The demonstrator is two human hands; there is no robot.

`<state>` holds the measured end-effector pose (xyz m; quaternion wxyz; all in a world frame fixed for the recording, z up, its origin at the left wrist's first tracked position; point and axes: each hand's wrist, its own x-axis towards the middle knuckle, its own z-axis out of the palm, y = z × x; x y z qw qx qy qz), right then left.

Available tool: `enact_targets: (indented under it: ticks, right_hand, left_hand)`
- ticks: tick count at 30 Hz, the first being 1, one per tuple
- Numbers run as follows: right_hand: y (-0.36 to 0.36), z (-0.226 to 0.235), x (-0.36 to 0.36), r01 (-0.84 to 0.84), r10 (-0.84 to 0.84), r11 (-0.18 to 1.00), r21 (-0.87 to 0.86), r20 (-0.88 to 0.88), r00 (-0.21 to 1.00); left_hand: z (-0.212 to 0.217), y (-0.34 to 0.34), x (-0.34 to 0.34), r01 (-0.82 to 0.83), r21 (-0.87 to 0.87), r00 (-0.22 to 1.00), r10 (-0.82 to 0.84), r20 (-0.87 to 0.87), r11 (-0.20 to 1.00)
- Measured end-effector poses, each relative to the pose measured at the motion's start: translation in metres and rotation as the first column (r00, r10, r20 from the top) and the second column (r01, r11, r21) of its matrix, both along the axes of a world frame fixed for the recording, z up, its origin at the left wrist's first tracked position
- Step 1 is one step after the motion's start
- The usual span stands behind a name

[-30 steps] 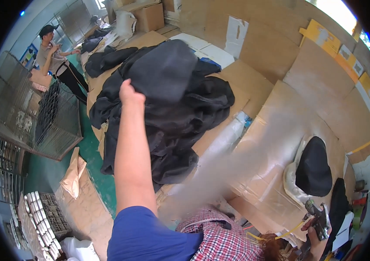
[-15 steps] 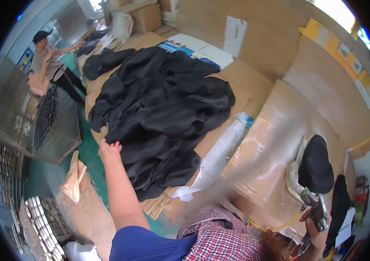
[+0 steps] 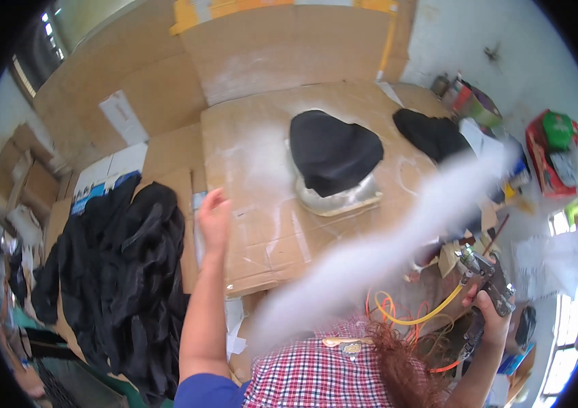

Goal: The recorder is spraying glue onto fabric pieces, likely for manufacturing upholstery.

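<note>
My right hand (image 3: 491, 309) is wrapped round a metal spray gun (image 3: 486, 275) at the lower right, held clear of the table. A yellow hose (image 3: 432, 316) is beside the gun. My left hand (image 3: 215, 221) is empty, its fingers loosely bent and apart, over the left edge of the cardboard-covered table (image 3: 262, 238). A black fabric piece (image 3: 335, 151) lies draped over a pale, rounded form (image 3: 343, 197) on that cardboard. Left of my forearm spreads a large heap of black fabric pieces (image 3: 115, 272).
Another black piece (image 3: 432, 134) lies at the table's right. Cardboard panels (image 3: 268, 58) stand behind. Orange tubing (image 3: 398, 313) loops below the table edge. Cans and a red bag (image 3: 549, 170) are at the right. A blurred whitish streak (image 3: 384, 251) crosses the view, hiding part of the table.
The view has swung right, from the black heap to the draped form. My left hand has left the heap. The spray gun stays in my right hand.
</note>
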<state>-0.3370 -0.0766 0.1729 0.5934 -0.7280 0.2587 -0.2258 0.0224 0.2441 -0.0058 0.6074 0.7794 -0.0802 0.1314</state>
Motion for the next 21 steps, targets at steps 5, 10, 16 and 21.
enact_targets:
  ticks: [5,10,16,21]
  right_hand:
    - [0.008,-0.010,-0.039,-0.082,0.080,0.996,0.038,0.049,0.996]
    - [0.009,0.000,-0.061,0.072,-0.074,0.997,0.031,0.053,0.996]
    - [0.007,0.004,-0.073,0.010,-0.013,1.000,0.024,0.105,0.994]
    - [0.021,0.031,-0.033,-0.364,0.338,0.887,-0.285,-0.138,0.931]
  left_hand:
    - [-0.005,-0.150,0.009,0.205,0.516,0.895,-0.373,0.245,0.831]
    - [-0.008,-0.181,0.040,0.090,0.733,0.874,-0.407,0.266,0.674]
    - [-0.006,-0.185,0.066,0.148,0.697,0.871,-0.427,0.245,0.702]
    - [-0.003,-0.163,0.087,0.269,0.603,0.908,-0.407,0.102,0.751]
